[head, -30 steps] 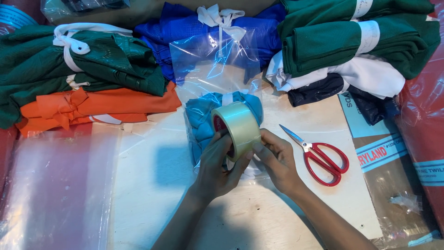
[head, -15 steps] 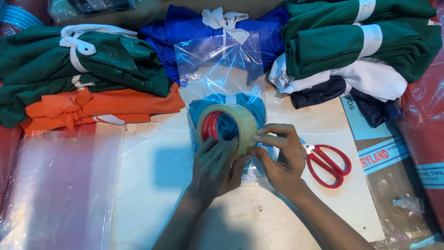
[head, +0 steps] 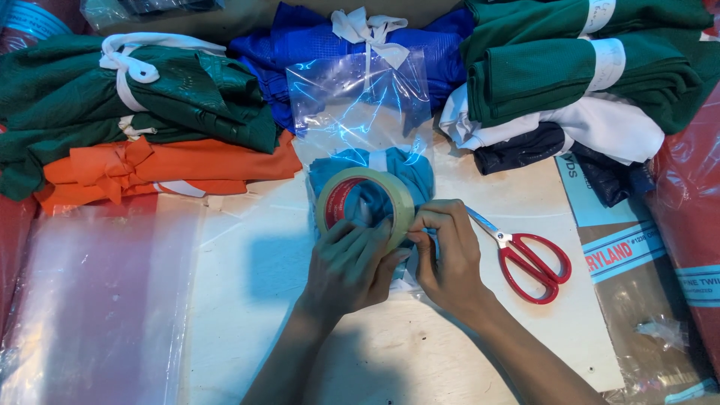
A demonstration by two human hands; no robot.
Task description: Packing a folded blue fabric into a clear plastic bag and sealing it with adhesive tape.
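A left hand (head: 349,266) cups a roll of clear tape (head: 365,206) standing on edge just above its fingers, while the right hand (head: 448,255), fingers curled, pinches the roll's right rim over a bagged blue cloth (head: 375,180).

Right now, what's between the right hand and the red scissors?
In the head view, only bare white tabletop; the right hand sits just left of the red scissors, whose blade tips nearly reach it.

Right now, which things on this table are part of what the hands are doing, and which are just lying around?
In use:
left hand
right hand
tape roll
clear bag of light blue cloth

Lying about:
red scissors
green bundles
orange bundle
empty clear bags
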